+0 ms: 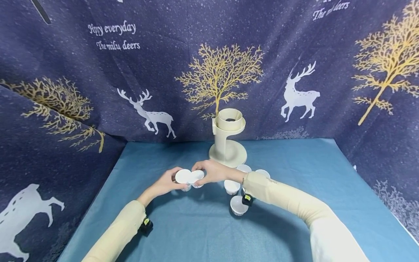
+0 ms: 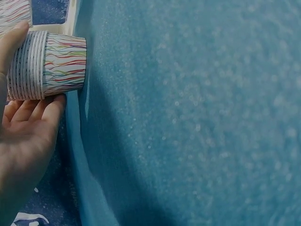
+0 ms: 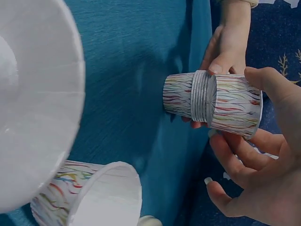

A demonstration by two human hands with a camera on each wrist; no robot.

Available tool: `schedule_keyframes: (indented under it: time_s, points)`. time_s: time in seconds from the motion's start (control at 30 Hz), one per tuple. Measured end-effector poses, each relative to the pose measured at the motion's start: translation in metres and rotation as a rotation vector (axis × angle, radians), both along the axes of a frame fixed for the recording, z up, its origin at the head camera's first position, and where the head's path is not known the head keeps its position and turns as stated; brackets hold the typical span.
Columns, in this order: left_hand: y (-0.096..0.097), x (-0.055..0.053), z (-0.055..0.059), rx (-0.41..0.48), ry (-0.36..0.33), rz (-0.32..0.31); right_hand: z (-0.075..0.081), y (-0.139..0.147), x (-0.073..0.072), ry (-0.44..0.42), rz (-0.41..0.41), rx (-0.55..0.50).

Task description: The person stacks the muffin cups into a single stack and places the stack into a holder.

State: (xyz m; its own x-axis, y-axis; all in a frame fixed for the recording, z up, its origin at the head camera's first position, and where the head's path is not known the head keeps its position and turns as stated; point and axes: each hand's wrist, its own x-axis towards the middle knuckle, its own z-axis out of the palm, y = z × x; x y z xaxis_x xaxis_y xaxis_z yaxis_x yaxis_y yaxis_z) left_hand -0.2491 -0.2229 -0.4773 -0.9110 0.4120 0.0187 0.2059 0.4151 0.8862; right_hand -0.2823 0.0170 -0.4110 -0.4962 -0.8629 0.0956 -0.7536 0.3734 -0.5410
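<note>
My left hand (image 1: pixel 165 182) grips a nested stack of paper baking cups (image 2: pixel 65 63), white with wavy coloured lines. The stack's several rims lie packed together in the left wrist view. Thumb and fingers lie on opposite sides of it. A single paper cup (image 3: pixel 235 104) of the same pattern is pinched between the thumb and fingers of my right hand (image 1: pixel 214 171). Its base end meets the stack's rims in the right wrist view, and both mouths face up in the head view. The two hands are close together above the table.
Several more white paper cups (image 1: pixel 232 187) stand mouth-up on the blue cloth-covered table (image 1: pixel 203 229), partly under my right forearm. Behind them is a cream stand (image 1: pixel 221 143) with a round base and a ring holding an open cylinder (image 1: pixel 230 120). A patterned dark curtain (image 1: pixel 157 72) encloses the back.
</note>
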Motion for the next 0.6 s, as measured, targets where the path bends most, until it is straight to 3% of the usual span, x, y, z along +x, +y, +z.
schedule_keyframes:
  time_s: [0.37,0.6]
  points:
    - [-0.001,-0.001,-0.001,0.009,-0.01,-0.001,0.002,-0.005,-0.001,-0.056,0.0,-0.017]
    - [0.003,0.009,0.018,0.071,-0.038,-0.053,0.006,-0.012,0.001,-0.074,-0.037,-0.037]
